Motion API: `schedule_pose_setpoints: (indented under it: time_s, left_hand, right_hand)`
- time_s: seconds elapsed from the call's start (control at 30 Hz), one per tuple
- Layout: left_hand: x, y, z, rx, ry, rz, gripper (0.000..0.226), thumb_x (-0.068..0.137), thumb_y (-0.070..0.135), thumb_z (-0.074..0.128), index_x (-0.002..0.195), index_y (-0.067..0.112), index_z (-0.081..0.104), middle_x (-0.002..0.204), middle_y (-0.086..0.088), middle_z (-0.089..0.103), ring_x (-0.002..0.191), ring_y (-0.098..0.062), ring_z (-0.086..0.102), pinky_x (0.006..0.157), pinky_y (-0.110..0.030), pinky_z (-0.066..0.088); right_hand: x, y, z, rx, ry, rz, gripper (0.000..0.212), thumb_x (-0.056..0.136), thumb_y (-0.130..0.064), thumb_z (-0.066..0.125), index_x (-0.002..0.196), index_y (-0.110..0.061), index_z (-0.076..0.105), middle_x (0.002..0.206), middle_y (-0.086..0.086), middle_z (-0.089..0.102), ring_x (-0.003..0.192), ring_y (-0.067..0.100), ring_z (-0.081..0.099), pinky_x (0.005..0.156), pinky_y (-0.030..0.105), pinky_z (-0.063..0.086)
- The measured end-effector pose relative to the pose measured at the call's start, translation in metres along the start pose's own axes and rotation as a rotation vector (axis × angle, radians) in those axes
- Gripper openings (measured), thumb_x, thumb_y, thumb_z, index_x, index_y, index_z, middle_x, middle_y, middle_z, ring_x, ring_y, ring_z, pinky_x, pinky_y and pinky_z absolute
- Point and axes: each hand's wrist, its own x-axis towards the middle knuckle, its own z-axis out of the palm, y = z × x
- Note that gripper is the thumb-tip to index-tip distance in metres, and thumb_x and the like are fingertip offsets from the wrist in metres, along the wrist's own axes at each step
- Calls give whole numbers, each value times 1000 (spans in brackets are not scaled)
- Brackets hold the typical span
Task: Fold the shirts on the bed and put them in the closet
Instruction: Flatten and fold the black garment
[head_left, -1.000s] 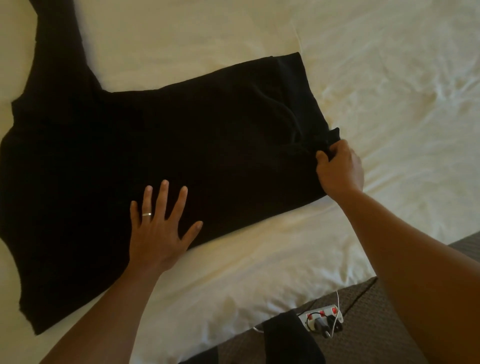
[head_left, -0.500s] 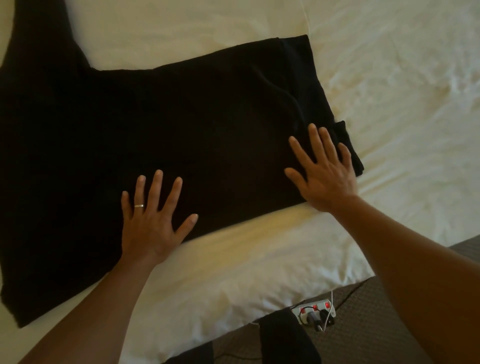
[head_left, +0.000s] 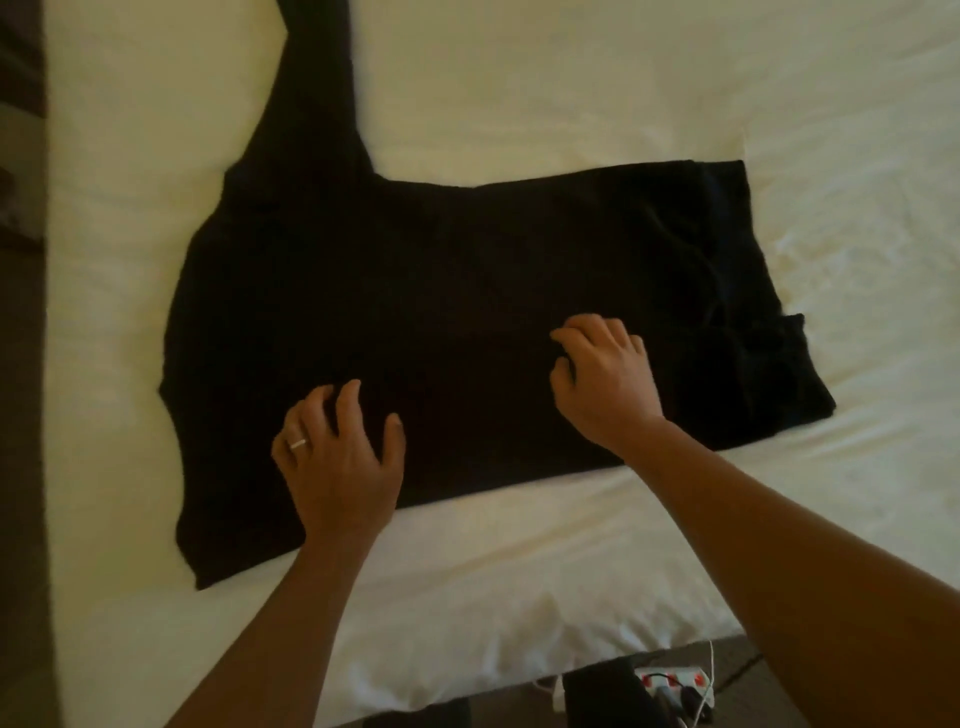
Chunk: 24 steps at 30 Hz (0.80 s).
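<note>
A black shirt (head_left: 441, 312) lies spread flat across the white bed (head_left: 623, 93), one long sleeve reaching away toward the top of the view. Its right end is folded over on itself with a few creases. My left hand (head_left: 337, 462), a ring on one finger, sits on the shirt's near edge with fingers bent, the tips digging into the cloth. My right hand (head_left: 605, 382) is on the middle of the shirt, its fingers curled and gathering fabric.
The bed's near edge runs along the bottom. Below it on the brown floor lie a white power strip (head_left: 675, 682) with plugs and a dark piece of cloth (head_left: 602, 699). A dark brown strip (head_left: 21, 415) borders the bed on the left.
Both hands lay flat with spread fingers on the shirt; now their fingers are curled into the fabric. My right hand has slid left from the shirt's folded end toward its middle.
</note>
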Motion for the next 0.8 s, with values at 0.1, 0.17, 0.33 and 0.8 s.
schedule_pose_setpoints:
  time_s: [0.1, 0.17, 0.33, 0.8]
  left_hand:
    - [5, -35, -4, -52, -83, -186, 50, 102, 43, 51, 140, 10, 52, 133, -22, 52, 122, -44, 47, 101, -58, 37]
    - [10, -53, -4, -31, -138, -172, 47, 103, 43, 48, 136, 10, 56, 129, -22, 56, 119, -45, 50, 100, -59, 37]
    - [20, -76, -3, -29, -124, -153, 44, 108, 44, 33, 117, 11, 61, 112, -18, 60, 103, -41, 54, 90, -53, 37]
    - [14, -110, 6, 1, 54, 154, 55, 95, 58, 45, 130, 16, 54, 132, -12, 53, 114, -36, 48, 88, -46, 35]
  right_hand:
    - [36, -69, 9, 189, -67, -107, 38, 102, -30, 50, 138, -21, 56, 139, 0, 52, 129, 20, 46, 107, 40, 40]
    - [58, -102, 15, 181, -180, -196, 42, 103, -33, 48, 144, -27, 49, 147, -3, 44, 135, 20, 39, 111, 41, 34]
    - [96, -132, 34, -17, -428, -275, 36, 104, -42, 42, 138, -36, 50, 129, -7, 44, 128, 21, 38, 105, 43, 29]
    - [63, -121, 53, -148, 75, -340, 36, 101, -46, 47, 126, -21, 56, 132, 9, 46, 117, 33, 43, 98, 51, 36]
